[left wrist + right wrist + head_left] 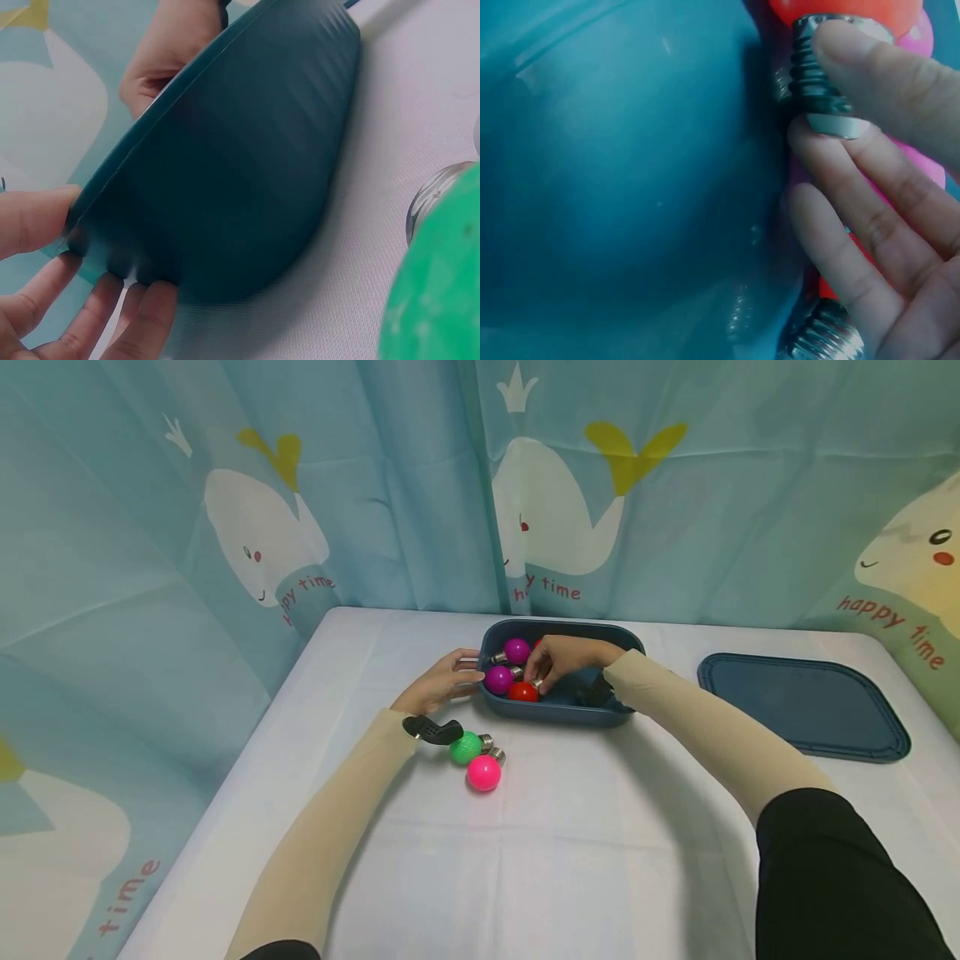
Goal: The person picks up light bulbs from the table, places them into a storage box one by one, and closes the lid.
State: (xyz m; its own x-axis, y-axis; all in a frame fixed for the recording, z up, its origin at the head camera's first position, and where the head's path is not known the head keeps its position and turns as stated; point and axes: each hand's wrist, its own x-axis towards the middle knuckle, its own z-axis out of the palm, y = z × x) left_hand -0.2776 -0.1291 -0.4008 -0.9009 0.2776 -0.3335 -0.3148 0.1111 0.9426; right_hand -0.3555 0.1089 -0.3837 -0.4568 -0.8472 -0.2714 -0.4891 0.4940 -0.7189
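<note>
My right hand (566, 658) reaches into the dark blue bin (555, 714). Thumb and fingers pinch the metal screw base of a red light bulb (522, 692), which lies low in the bin's near left corner; its ribbed base (815, 67) shows in the right wrist view. Two purple bulbs (517, 650) lie beside it, and another red bulb (829, 285) is partly hidden behind my fingers. At the bin's left end my left hand (438, 682) rests its extended fingertips against the outer wall (225, 187), close under the rim.
On the white table in front of the bin lie a green bulb (466, 748) and a pink bulb (483, 773), side by side. A flat dark blue lid (802, 706) lies to the right. Whale-print curtains (420, 485) hang behind and at the left.
</note>
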